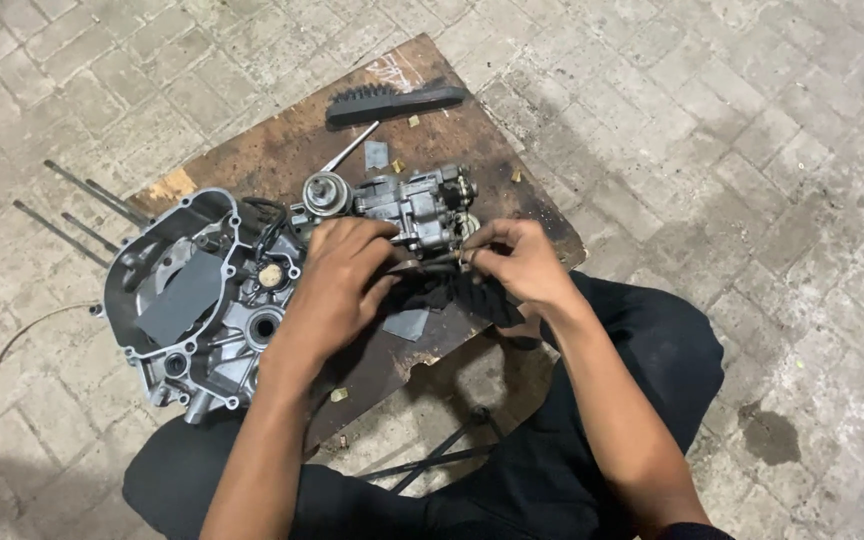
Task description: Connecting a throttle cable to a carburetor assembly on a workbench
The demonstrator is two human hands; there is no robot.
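At frame centre, a grey metal carburettor [417,208] is steadied by the left hand [340,275]; a small part, too small to identify, is pinched by the right hand [517,262] over the wooden tabletop [282,150].

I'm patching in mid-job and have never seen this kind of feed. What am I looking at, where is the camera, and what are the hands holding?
There is one picture, from a camera on a seated person's head, looking down at their own bare hands. A worn wooden board lies on a brick floor. On it sits a grey metal engine case, and beside that a smaller metal assembly. The left hand rests against that assembly. The right hand pinches a small part at its edge; what it is I cannot tell. A dark cloth lies under the hands. A black brush lies at the board's far end, and thin rods lie on the floor.
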